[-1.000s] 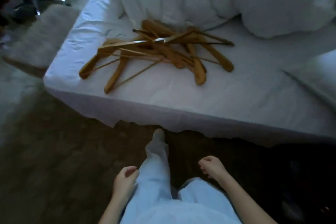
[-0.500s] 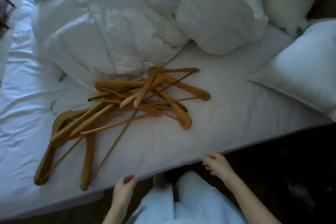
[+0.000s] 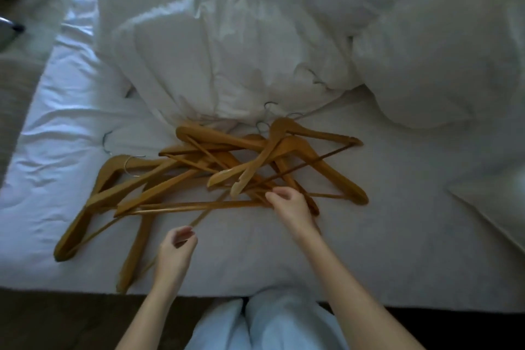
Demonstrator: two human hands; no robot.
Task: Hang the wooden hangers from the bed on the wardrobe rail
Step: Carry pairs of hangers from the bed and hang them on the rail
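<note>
Both hands have advanced from the mattress edge onto the white bed sheet point(image 3: 369, 250). Your right hand point(image 3: 289, 207) curls on the tangled honey-brown wooden hangers point(image 3: 301, 148), frame centre; your left hand point(image 3: 174, 253) curls over one thin bar. Grips: cannot tell.

Premises: a bedroom; whether private home or hotel cannot be determined. Evidence: a bed point(image 3: 397, 236) dressed in a white sheet, a rumpled white duvet point(image 3: 227, 37) heaped on it, white pillows point(image 3: 426, 65) beside the duvet, and carpet point(image 3: 56, 321) on the floor alongside. A pile of wooden hangers point(image 3: 216, 173) lies on the sheet.
</note>
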